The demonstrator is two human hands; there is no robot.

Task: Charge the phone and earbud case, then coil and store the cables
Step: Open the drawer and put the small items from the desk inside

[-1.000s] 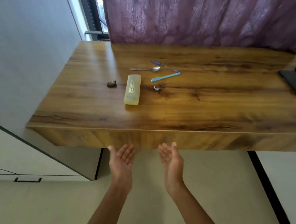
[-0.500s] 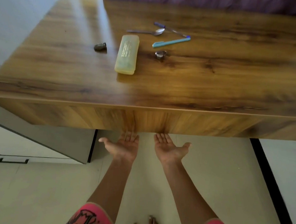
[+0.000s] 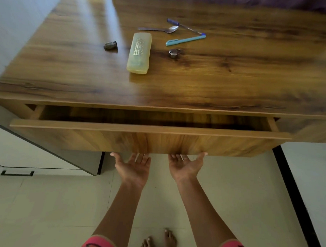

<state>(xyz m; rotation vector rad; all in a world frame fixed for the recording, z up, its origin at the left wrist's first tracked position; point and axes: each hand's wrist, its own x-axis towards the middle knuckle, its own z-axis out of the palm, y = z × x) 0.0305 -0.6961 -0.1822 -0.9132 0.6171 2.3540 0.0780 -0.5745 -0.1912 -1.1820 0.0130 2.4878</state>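
Wooden drawer (image 3: 150, 129) part-open under the counter (image 3: 237, 80); left hand (image 3: 134, 167) and right hand (image 3: 184, 166) flat, palms up, fingertips hidden beneath its front. Best pull evenly, level. No cables visible inside.

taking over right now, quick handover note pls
Left hand and right hand: palms up, fingertips under the lower edge of the drawer front, holding nothing.
Drawer is partly open; its inside is too dark to read.
Phone, earbud case and cables: none clearly in view on the desk.
Done: only the drawer partly open. Left: charging, coiling, storing.
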